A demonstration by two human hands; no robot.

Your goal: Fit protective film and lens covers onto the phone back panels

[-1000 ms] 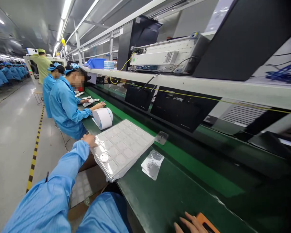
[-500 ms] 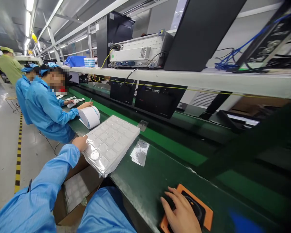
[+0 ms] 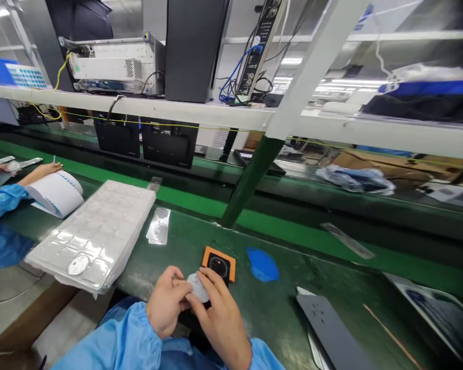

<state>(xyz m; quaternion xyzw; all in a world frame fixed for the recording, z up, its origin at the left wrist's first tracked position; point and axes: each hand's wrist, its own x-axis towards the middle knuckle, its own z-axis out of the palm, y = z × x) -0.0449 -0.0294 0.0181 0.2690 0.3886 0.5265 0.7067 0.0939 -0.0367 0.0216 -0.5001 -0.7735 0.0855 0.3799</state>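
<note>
My left hand [image 3: 165, 303] and my right hand [image 3: 223, 321] are together in front of me, both closed on a small whitish round disc [image 3: 198, 288]. Thumbs and fingertips pinch its edges; part of it is hidden by the fingers. Just beyond my right fingertips lies an orange fixture [image 3: 232, 268] with a black insert bearing a circle. To the left, a stack of clear plastic trays [image 3: 100, 205] rests on the green bench, overhanging its front edge. One white round piece [image 3: 78, 264] sits in a near pocket of the top tray.
Two silvery cards [image 3: 159, 226] lie right of the trays. A blue patch [image 3: 263, 264] and a grey flat panel [image 3: 327, 329] are to the right. A green post [image 3: 250, 185] rises behind. At left, a co-worker's hand [image 3: 42, 172] is near a label roll [image 3: 57, 195].
My left hand has left the tray stack and met my right hand, which has come off the orange fixture. Both now hold the disc. The view has swung right.
</note>
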